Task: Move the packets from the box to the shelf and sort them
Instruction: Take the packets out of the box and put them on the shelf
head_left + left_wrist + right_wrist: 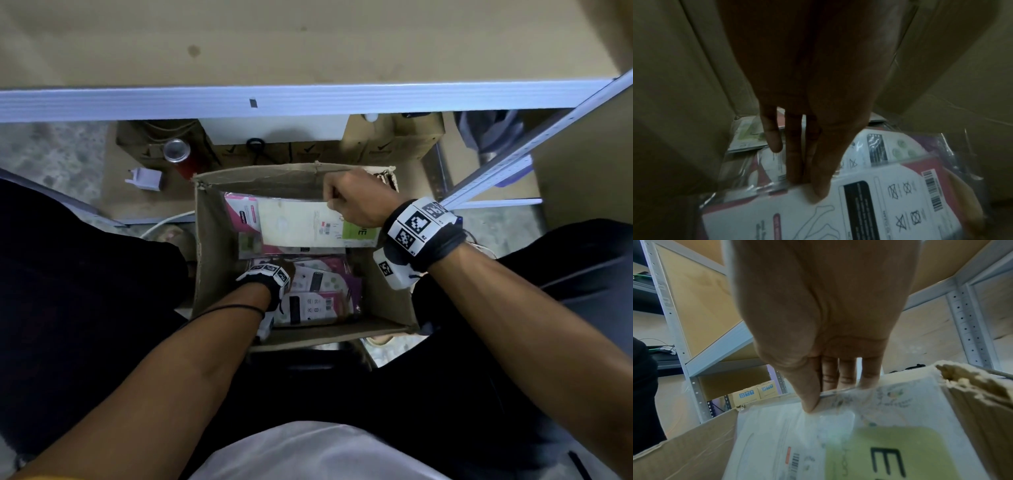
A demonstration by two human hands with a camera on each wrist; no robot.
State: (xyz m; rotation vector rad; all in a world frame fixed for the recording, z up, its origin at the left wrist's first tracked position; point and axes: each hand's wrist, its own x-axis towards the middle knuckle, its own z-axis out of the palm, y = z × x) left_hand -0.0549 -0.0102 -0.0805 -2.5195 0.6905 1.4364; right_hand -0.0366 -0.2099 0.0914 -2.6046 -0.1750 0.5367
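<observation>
Now both hands in open brown cardboard box [394, 298]; right hand [352, 202] fingers [846, 373] pinch top edge of flat white-and-green packet [308, 222], 12 o'clock, likely for edge-first lift; left hand [807, 113] fingers [795, 154] pinch pink-and-white wrapped packet [879, 203], 7 o'clock.

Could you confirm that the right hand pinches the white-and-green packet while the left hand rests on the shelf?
Not quite: the left wrist view shows the left hand down in the box, pinching a pink-and-white packet, not on the shelf. The right hand does pinch the white-and-green packet.
</observation>
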